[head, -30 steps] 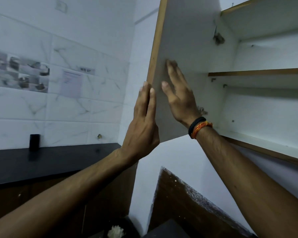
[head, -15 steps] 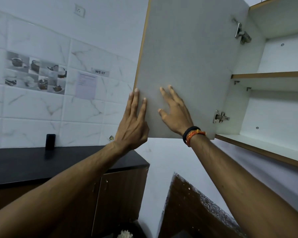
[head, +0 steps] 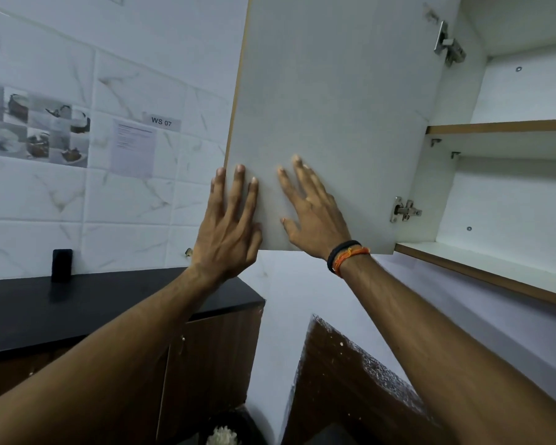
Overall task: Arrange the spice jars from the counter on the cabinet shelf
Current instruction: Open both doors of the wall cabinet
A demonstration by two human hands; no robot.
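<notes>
The wall cabinet's door (head: 334,101) stands swung wide open, its pale inner face toward me. My left hand (head: 228,226) lies flat with straight fingers on the door's lower left corner. My right hand (head: 312,210), with black and orange bands at the wrist, presses flat on the same inner face just to the right. The cabinet's lower shelf (head: 482,264) and upper shelf (head: 501,126) show at the right, bare where I can see them. No spice jars are in view.
A black counter (head: 103,303) runs along the tiled wall at the left, with a small dark upright object (head: 61,264) at its back. Brown base cabinets (head: 212,354) sit below. Two metal hinges (head: 405,210) join door and cabinet.
The door has swung further open to the left under both flat hands, showing more of its inner face. Both hands now sit lower on the door, near its bottom edge.
</notes>
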